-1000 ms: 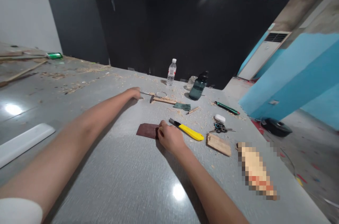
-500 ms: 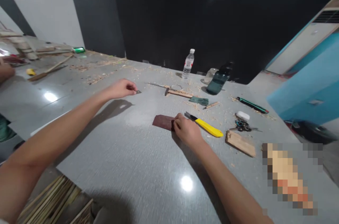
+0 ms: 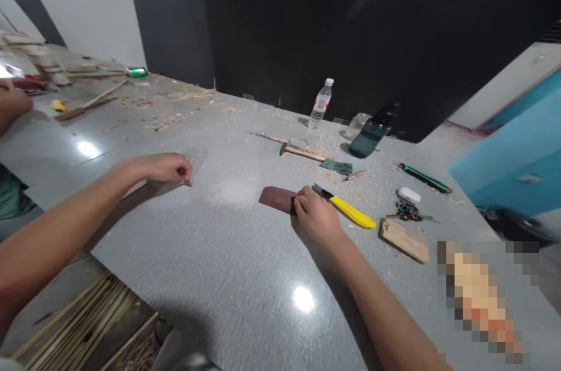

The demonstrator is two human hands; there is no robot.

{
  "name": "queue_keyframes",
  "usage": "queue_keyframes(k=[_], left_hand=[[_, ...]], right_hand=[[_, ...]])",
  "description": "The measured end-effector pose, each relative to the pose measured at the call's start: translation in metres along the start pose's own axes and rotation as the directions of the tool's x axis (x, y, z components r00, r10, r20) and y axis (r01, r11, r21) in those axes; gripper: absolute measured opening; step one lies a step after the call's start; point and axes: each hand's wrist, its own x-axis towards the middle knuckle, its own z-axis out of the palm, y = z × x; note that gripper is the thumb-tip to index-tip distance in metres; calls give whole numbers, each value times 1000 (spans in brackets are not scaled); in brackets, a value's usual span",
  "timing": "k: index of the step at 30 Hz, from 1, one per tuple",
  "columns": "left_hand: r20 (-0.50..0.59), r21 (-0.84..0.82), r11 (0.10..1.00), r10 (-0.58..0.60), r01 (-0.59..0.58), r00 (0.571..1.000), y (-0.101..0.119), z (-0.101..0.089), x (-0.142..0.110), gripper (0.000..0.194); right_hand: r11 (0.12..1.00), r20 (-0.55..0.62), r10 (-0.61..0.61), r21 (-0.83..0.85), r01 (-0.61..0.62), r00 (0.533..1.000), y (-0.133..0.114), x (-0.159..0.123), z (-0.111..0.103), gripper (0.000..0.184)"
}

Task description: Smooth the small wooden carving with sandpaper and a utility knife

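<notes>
On the grey table a dark reddish-brown sheet (image 3: 277, 199), like sandpaper, lies flat. My right hand (image 3: 319, 216) is closed over its right end, fingertips pressed together there. Left of it, low over the tabletop, my left hand (image 3: 169, 168) is pinched shut. A tiny dark tip shows under its fingers, too small to name. Just beyond my right hand is a yellow utility knife (image 3: 353, 212) with its blade out. Further back lie a small hammer (image 3: 304, 153), a green piece of sandpaper (image 3: 336, 167) and a pencil-like stick (image 3: 356, 175).
A clear water bottle (image 3: 321, 103) and a dark bottle (image 3: 371, 136) stand near the black wall. On the right are a wooden block (image 3: 403, 239), keys (image 3: 407, 211), a white case (image 3: 409, 194) and a green-black cutter (image 3: 425, 178). Another person's hand (image 3: 15, 103) shows far left.
My left hand has moved left and nearer to me, away from the middle of the table. The right hand stays on the reddish-brown sheet. The view has shifted slightly.
</notes>
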Motion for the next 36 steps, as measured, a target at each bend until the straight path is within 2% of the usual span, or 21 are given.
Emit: queue_keyframes(k=[5, 9, 16, 22, 26, 29, 33, 36], left_hand=[[-13, 60, 996, -61, 61, 998, -18, -1, 2, 9], [-32, 100, 994, -48, 51, 998, -18, -7, 16, 7], [26, 68, 997, 46, -47, 999, -7, -15, 62, 11], [43, 42, 994, 101, -103, 994, 4, -32, 109, 13], [-10, 59, 990, 130, -129, 991, 15, -42, 143, 15], [-99, 78, 988, 138, -131, 985, 21, -46, 162, 16], [-220, 104, 987, 143, -122, 965, 21, -49, 166, 21], [-204, 107, 984, 160, -141, 966, 17, -48, 158, 22]], right_hand=[[1000, -2, 22, 11, -21, 1000, -2, -1, -2, 18], [999, -5, 31, 13, -31, 1000, -2, -2, -3, 18], [999, -6, 26, 41, -26, 1000, 0, -3, -1, 18], [998, 0, 24, 55, -24, 1000, 0, -2, -2, 18], [998, 1, 19, 58, -20, 1000, 1, -3, -2, 17], [998, -1, 20, 61, -20, 1000, 1, -4, -2, 17], [998, -1, 18, 63, -18, 1000, 1, -4, -2, 19], [997, 4, 6, 71, -6, 1000, 2, -3, -2, 18]])
